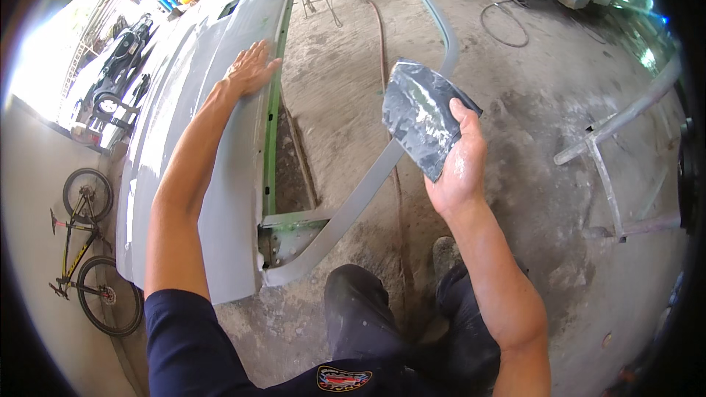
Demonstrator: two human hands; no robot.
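right hand [463, 158] pinches a grey sheet [419, 114] by one edge, over the window frame [360, 191]; left hand [250, 70] lies flat and empty on the door [234, 176]. slack grip could drop the sheet; hard leaning could shift the door.

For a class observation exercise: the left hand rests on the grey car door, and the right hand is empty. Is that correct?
No: the head view shows the right hand holding a dark grey sheet. The left hand rests on the grey door.
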